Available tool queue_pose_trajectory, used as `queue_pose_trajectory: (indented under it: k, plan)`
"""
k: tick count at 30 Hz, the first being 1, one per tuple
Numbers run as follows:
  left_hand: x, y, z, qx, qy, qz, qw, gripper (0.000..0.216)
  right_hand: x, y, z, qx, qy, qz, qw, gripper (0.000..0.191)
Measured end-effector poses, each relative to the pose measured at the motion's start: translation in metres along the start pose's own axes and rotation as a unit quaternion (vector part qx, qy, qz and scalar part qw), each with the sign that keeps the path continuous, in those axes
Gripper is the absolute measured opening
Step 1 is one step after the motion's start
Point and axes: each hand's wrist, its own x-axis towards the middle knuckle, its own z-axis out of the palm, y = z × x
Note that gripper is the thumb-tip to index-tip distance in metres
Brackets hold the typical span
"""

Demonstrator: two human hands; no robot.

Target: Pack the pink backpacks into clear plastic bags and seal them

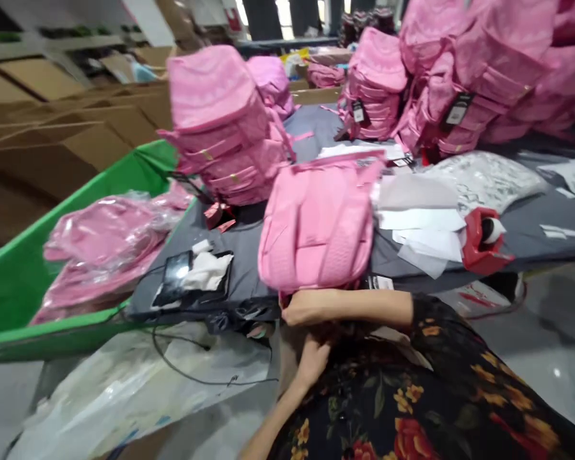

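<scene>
A pink backpack [319,223] lies at the table's near edge with its padded shoulder straps facing up. My right hand [304,308] is curled closed at its near end, gripping a bit of pink there. Lower down, in front of my body, my left hand [315,356] is closed, its fingertips hidden in shadow under my right forearm. What the left hand holds, if anything, cannot be made out. A white-and-black tag [380,282] pokes out beside the backpack's near right corner.
Left of the backpack stand an upright pink backpack [220,121] and a dark phone [175,278]. To the right lie white sheets [421,217] and a red tape dispenser [483,243]. A green-sided bin [9,300] holds plastic-wrapped pink bags [110,230]. More backpacks [498,64] are piled behind.
</scene>
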Motion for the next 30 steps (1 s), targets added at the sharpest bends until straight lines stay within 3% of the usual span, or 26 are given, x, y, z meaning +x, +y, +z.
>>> queue_pose_trajectory:
  k: [2,3,5,7,9,11,13,14,16,18,21,25,28,30]
  plan:
    - [-0.022,-0.003,-0.016,0.075,0.08,0.04,0.993,0.023,0.013,-0.003,0.018,0.056,-0.006,-0.01,0.998,0.016]
    - [-0.027,-0.003,-0.024,0.119,0.134,0.079,0.981,0.019,0.012,-0.005,0.026,0.077,0.028,-0.013,0.997,0.014]
    - [-0.024,-0.003,-0.036,0.197,0.202,0.208,0.937,0.017,-0.005,-0.009,0.04,0.108,0.151,-0.002,0.983,0.014]
    - [-0.001,-0.003,-0.039,0.246,0.196,0.332,0.889,0.027,-0.04,-0.013,0.055,0.147,0.297,0.058,0.942,0.02]
    - [0.033,-0.004,-0.039,0.305,0.182,0.381,0.854,0.039,-0.086,-0.014,0.071,0.205,0.422,0.191,0.862,0.025]
    - [0.068,-0.01,-0.041,0.366,0.173,0.361,0.84,0.052,-0.136,-0.012,0.091,0.248,0.505,0.345,0.752,0.029]
    - [0.094,-0.021,-0.047,0.399,0.155,0.345,0.835,0.056,-0.183,-0.005,0.114,0.248,0.532,0.471,0.658,0.03]
    - [0.102,-0.027,-0.052,0.405,0.145,0.343,0.835,0.058,-0.205,0.0,0.126,0.233,0.529,0.521,0.627,0.031]
    - [0.109,-0.039,-0.062,0.404,0.136,0.344,0.837,0.064,-0.243,0.012,0.15,0.193,0.496,0.603,0.594,0.036]
    - [0.11,-0.048,-0.073,0.4,0.128,0.336,0.843,0.07,-0.27,0.025,0.172,0.163,0.443,0.66,0.584,0.04]
    - [0.114,-0.055,-0.091,0.396,0.121,0.297,0.86,0.07,-0.291,0.04,0.193,0.148,0.381,0.691,0.596,0.038]
    - [0.119,-0.046,-0.102,0.387,0.12,0.249,0.88,0.071,-0.299,0.042,0.189,0.101,0.371,0.664,0.641,0.036]
    - [0.106,-0.024,-0.076,0.334,0.145,0.311,0.878,0.075,-0.292,0.028,0.162,0.063,0.355,0.604,0.711,0.03]
    - [0.093,-0.003,-0.041,0.266,0.099,0.347,0.894,0.078,-0.277,0.013,0.139,0.114,0.324,0.532,0.774,0.029]
